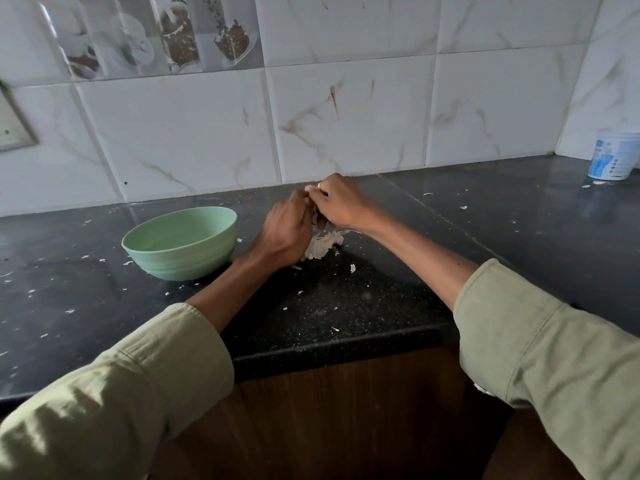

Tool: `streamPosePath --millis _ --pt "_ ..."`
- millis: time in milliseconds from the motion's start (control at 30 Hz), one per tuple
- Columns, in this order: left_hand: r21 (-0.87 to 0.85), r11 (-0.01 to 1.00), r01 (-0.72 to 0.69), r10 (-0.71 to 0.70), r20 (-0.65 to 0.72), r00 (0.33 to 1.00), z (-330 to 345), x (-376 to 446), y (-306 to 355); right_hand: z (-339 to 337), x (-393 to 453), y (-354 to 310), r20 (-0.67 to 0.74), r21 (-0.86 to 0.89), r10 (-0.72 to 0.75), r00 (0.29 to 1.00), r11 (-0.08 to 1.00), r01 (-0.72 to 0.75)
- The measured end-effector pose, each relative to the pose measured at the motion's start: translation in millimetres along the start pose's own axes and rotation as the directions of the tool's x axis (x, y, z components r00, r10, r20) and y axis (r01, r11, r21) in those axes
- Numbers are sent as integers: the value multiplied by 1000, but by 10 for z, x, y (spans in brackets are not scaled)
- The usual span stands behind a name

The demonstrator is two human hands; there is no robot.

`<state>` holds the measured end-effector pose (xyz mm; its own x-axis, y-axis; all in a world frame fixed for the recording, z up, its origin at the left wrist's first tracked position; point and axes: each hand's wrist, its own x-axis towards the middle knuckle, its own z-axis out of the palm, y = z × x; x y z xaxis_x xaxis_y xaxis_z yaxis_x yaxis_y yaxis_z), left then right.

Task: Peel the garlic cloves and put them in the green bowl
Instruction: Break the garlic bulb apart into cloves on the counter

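Above the dark counter (398,299) we see a garlic clove (314,216) pinched between both hands: left hand (285,233) and right hand (341,204), fingers curled around it. Peel pile (323,244) beneath; green bowl (180,242) just left.

Both arms wear long sleeves of a pale olive-green woven cloth. The left sleeve (114,386) ends partway up the forearm in a wide cuff with a line of stitching along its edge, and the cloth behind it lies in soft folds. The right sleeve (554,348) ends the same way, with a stitched cuff and a seam running back along it. Past the cuffs the forearms are bare. The left hand (285,233) is bare. The right hand (341,204) wears a pale ring (319,185) on one finger.
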<state>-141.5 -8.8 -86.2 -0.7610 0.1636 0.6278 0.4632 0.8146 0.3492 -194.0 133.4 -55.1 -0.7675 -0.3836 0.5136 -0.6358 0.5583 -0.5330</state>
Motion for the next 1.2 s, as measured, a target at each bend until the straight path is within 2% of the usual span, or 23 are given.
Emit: streamPosePath --millis 133,267,433,567,700,767,900,1033,1100,1200 --pt "-229 967 112 -124 -38 992 -44 22 81 106 18 -35 -22 -64 -31 999 998 29" --pt "-317 927 200 -223 -40 974 -58 35 120 160 -11 -78 -88 -188 -127 988 976 109" --pt "-511 778 366 -401 46 915 -6 76 -68 188 -53 -114 -99 -248 -220 970 950 190" --pt "-609 682 405 -425 121 897 -35 41 -11 143 -63 -105 -55 -223 -200 978 957 183" --pt "-643 643 417 -456 116 882 -74 48 -26 42 -51 -27 -7 -116 -158 987 981 156" --pt "-632 646 428 -453 134 882 -76 44 -64 19 -44 6 5 -117 -125 992 985 125" --pt "-570 705 421 -396 176 901 -18 57 -100 5 -33 66 19 -80 -28 999 996 29" --pt "-540 742 397 -386 140 912 14 68 -113 6 -45 23 24 53 98 995 994 -99" --pt "-578 718 388 -395 120 911 16 74 -107 24 -52 10 85 115 171 982 977 -181" --pt "-572 717 399 -447 61 892 14 103 -132 67 -88 2 194 38 183 964 980 -194"
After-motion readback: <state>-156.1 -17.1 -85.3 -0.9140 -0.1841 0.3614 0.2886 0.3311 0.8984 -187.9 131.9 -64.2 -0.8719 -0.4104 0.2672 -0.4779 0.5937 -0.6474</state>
